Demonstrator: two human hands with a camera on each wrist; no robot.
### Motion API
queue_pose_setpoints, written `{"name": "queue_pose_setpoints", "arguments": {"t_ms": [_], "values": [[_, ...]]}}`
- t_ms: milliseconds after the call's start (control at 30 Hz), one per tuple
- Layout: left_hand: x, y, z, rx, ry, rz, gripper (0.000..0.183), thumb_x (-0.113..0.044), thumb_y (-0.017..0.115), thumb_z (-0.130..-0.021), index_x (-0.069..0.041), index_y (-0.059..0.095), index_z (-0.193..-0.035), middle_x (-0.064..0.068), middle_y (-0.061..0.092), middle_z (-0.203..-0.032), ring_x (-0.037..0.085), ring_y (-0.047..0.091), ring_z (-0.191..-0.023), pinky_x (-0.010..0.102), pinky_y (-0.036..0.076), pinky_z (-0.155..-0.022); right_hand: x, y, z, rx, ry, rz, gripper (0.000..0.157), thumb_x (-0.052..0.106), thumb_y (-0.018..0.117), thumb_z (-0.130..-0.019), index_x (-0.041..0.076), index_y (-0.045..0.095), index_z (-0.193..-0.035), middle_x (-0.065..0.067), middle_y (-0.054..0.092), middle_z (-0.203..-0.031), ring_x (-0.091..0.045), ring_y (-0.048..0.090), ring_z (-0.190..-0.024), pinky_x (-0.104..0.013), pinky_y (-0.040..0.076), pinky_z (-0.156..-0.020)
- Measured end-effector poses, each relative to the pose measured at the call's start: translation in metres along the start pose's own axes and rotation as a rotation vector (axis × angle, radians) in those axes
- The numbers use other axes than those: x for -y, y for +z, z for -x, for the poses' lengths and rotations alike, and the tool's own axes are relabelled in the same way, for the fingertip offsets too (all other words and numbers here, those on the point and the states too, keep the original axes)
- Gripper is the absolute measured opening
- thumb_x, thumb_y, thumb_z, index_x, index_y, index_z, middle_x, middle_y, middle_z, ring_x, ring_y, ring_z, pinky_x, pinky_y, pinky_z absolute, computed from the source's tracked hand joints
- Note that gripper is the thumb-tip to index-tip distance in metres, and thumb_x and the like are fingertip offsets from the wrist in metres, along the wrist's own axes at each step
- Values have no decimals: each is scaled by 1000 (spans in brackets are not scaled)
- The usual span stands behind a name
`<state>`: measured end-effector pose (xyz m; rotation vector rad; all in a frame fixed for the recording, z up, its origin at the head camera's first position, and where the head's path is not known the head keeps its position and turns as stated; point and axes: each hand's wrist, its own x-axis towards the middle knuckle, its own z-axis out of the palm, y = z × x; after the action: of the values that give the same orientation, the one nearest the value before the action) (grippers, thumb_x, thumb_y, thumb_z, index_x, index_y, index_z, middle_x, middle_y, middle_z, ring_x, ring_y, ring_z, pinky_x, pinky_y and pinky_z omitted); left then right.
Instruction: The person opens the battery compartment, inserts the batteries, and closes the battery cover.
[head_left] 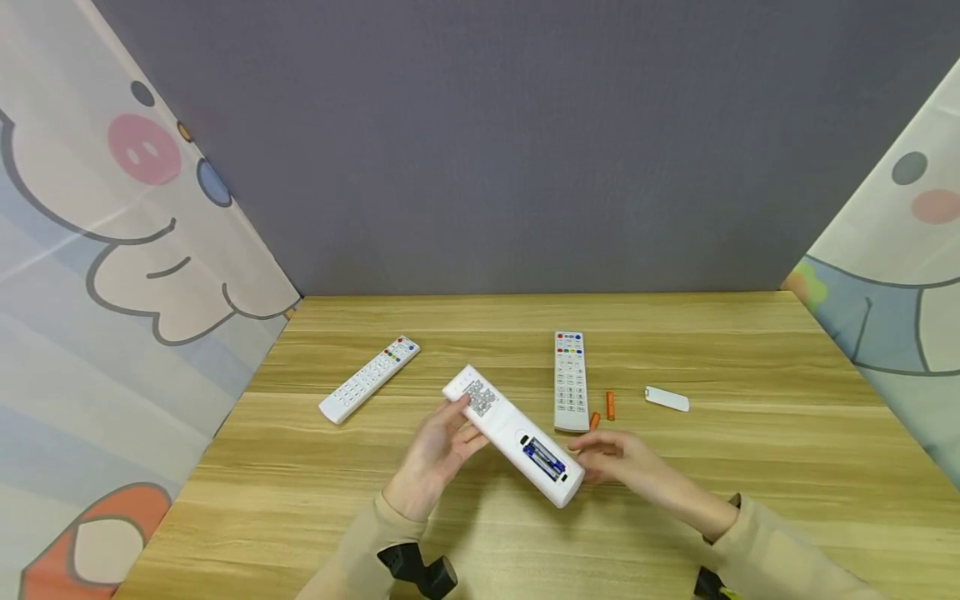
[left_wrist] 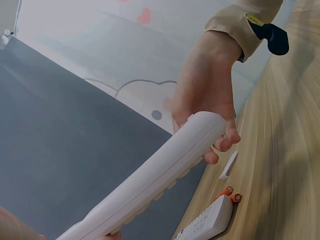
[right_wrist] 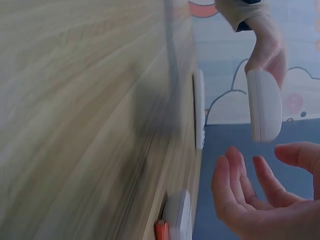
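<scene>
My left hand grips a white remote control near its labelled end, raised over the table with its back upward. In its uncovered battery compartment lie blue-and-silver batteries. My right hand is beside the compartment end, fingers loosely bent. In the right wrist view, that hand shows a gap between its fingertips and the remote, and it holds nothing. The left wrist view shows the remote from its side, with buttons facing down.
A second remote lies at the left, and a third lies upright behind my right hand. Two orange batteries are beside that one. A white battery cover lies farther right. A grey panel stands behind the table.
</scene>
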<state>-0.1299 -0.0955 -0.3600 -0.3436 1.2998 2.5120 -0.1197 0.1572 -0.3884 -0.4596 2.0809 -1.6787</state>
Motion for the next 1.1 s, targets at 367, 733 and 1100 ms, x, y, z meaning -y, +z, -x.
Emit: {"name": "queue_pose_setpoints", "arguments": {"t_ms": [367,733,1100], "values": [[1,-4,-1,-5,-8,-1,44,-11,40,-93,1,25,-133,12,51,-109,26,56,-96,45,38,-95,-9,-24,3,-27,-90,299,28,10,54,-86,-10,54,-107,-22,59,-98,-21,58,-77,-27,52,-63],[0,-8,-1,-12,3,-26,38,-10,40,-93,1,30,-127,8,54,-104,22,58,-91,41,44,-91,-18,-51,0,-113,-135,482,22,4,56,-83,-8,57,-102,-14,60,-89,-16,56,-76,-21,50,-62],[-1,-11,-1,-28,-2,-19,42,-10,40,-93,2,27,-130,9,54,-104,24,58,-92,45,40,-94,-25,-84,-9,-190,-130,546,22,-2,57,-81,-10,57,-101,-16,60,-88,-16,56,-75,-22,50,-62]]}}
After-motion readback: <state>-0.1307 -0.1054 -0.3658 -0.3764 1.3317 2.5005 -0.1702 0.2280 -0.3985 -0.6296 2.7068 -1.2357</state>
